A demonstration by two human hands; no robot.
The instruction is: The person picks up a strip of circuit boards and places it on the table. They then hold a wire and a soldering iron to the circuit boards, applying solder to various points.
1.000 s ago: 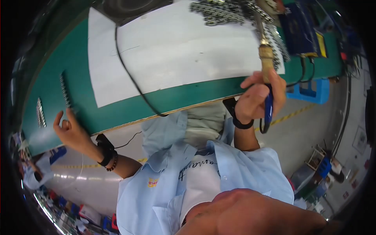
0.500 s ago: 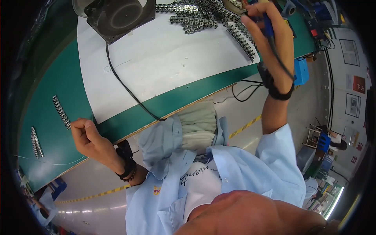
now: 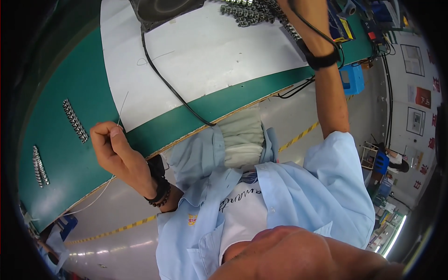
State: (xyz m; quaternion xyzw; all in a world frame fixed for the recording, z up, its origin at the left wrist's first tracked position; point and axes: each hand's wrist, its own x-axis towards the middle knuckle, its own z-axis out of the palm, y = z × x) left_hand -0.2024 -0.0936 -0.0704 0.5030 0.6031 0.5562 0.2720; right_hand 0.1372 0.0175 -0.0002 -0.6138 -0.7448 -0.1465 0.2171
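Note:
My left hand (image 3: 116, 151) is closed in a pinch at the near edge of the green table. A thin silvery solder wire (image 3: 123, 106) sticks up from its fingertips over the white paper, and its tail (image 3: 95, 198) hangs below the hand. Two short groups of small metal parts in rows, one nearer (image 3: 74, 120) and one farther left (image 3: 39, 166), lie beside this hand. My right hand (image 3: 308, 21) reaches to the top edge, over more metal rows (image 3: 247, 13). Its fingers are cut off there; the dark cord (image 3: 313, 27) of the blue-handled soldering iron still runs from it across the wrist.
A black square fan (image 3: 163, 13) stands on the white paper (image 3: 205, 58), its black cable (image 3: 163, 79) running over the table edge. A blue-and-yellow box (image 3: 342, 28) is beyond my right hand. A blue bin (image 3: 352, 79) is below the table's right end.
My right hand has moved up and partly out of the picture, taking the soldering iron's handle out of sight. The solder wire now stands up from my left fingertips. The whole view has shifted slightly.

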